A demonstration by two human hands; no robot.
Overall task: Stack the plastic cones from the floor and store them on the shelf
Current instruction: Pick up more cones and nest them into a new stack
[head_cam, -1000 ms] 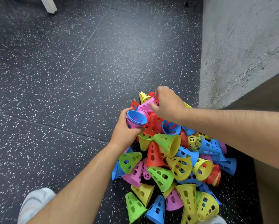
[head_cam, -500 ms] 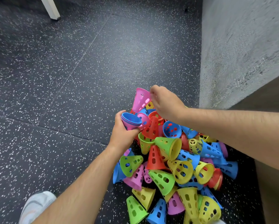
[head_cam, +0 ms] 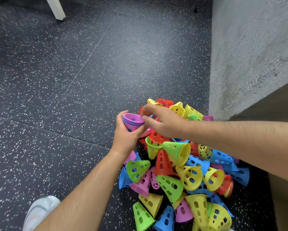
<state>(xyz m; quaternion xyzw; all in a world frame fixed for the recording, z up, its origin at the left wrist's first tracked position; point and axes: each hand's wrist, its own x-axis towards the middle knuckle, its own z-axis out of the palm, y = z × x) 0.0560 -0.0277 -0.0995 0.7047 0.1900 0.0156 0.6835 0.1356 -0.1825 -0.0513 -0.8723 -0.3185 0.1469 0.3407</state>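
Left hand: the left hand (head_cam: 125, 139) reaches in from the near left and is raised above the far left edge of the heap. Its fingers (head_cam: 120, 120) and thumb are curled round a stack of cones (head_cam: 133, 122), grasping it by the sides.
Stack of cones: several cones nested one in another, held off the floor with the wide mouth facing up. A pink cone sits innermost, and blue rims show just under its lip.
Right hand: the right hand (head_cam: 164, 121) comes in from the right and hovers at the right side of the stack's mouth. The thumb lies at the rim and the forefinger arches above it. Whether they pinch the rim or are released cannot be told.
Pile of cones: the pile of cones (head_cam: 186, 179) lies loose on the floor, near and right of the hands, close to the foot of the wall. It holds yellow, green, blue, red and pink cones with holes, most of them tipped on their sides.
Green cone: a green cone (head_cam: 172, 151) lies on its side near the top of the heap, with a yellow one nested inside.
Floor: the floor (head_cam: 73, 80) is dark with white speckles.
Wall: a rough grey wall (head_cam: 250, 47) stands on the right.
Shoe: a pale shoe (head_cam: 40, 211) rests at the near left.
White leg: a white leg (head_cam: 55, 8) stands at the far left.
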